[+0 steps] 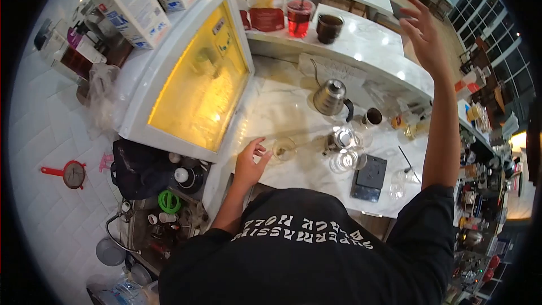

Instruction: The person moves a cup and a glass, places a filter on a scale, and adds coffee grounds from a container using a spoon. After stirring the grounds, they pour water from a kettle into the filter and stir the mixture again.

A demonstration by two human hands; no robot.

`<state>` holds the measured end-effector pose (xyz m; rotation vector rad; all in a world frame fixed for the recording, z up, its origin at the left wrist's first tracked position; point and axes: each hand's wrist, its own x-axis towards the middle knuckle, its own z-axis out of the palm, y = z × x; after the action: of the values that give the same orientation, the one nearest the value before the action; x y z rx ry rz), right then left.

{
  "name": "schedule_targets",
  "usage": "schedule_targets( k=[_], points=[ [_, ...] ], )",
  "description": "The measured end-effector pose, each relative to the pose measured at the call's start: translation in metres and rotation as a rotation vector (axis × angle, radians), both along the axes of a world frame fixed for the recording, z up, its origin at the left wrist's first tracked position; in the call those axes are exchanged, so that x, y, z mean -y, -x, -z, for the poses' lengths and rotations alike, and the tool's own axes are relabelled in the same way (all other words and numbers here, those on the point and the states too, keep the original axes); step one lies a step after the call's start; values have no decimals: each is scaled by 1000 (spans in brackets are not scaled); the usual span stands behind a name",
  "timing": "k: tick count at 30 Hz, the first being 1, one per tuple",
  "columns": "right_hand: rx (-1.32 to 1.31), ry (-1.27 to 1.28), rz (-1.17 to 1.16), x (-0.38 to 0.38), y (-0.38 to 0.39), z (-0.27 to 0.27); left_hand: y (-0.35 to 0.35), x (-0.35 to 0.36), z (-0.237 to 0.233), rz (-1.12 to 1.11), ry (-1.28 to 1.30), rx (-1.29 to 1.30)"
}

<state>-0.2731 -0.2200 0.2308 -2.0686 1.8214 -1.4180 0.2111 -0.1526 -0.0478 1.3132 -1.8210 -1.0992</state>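
Note:
My left hand point(252, 164) is low over the marble counter, fingers apart, right beside a clear glass cup point(284, 149) with a little pale liquid in the bottom. Nothing is in its grasp. Raised high on the right, my right hand point(424, 36) has its fingers loosely spread and is empty, over the far end of the counter in this view. Between my arms stand a steel gooseneck kettle point(331, 97), a glass server point(342, 138), a clear glass point(344, 161) and a black scale point(370, 177).
A display fridge point(197, 79) with a lit yellow door stands left, milk cartons point(130, 8) on top. On the raised ledge are a red drink point(299, 18) and a dark cup point(329, 28). A plastic cup point(402, 183) with a straw is right of the scale; a sink point(152, 237) is lower left.

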Motion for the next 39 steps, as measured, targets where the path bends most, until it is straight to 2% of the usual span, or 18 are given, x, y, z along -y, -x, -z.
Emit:
schedule_targets(
  k=[5,10,12,17,22,24,26,30,39],
  points=[
    [169,-74,61,-88,60,52,26,-26,-8,-23,13,34],
    [348,-203,109,-173,81,85,70,-74,-17,-51,21,48],
    [459,-212,56,-205,93,107,95,-99,-22,2,11,40],
    [557,-259,117,-294,114,146,159,-158,-20,142,-53,29],
    [422,-288,365,-362,128,208,215,-207,-1,205,-120,40],
    [266,-287,422,-380,124,226,234,-224,7,224,-141,33],
    [120,-236,377,-391,131,256,250,-237,12,239,-166,25],
    [15,-362,460,-404,124,290,271,-251,22,279,-176,20],
    [109,-454,568,-375,116,332,290,-238,29,282,-147,16]
  ],
)
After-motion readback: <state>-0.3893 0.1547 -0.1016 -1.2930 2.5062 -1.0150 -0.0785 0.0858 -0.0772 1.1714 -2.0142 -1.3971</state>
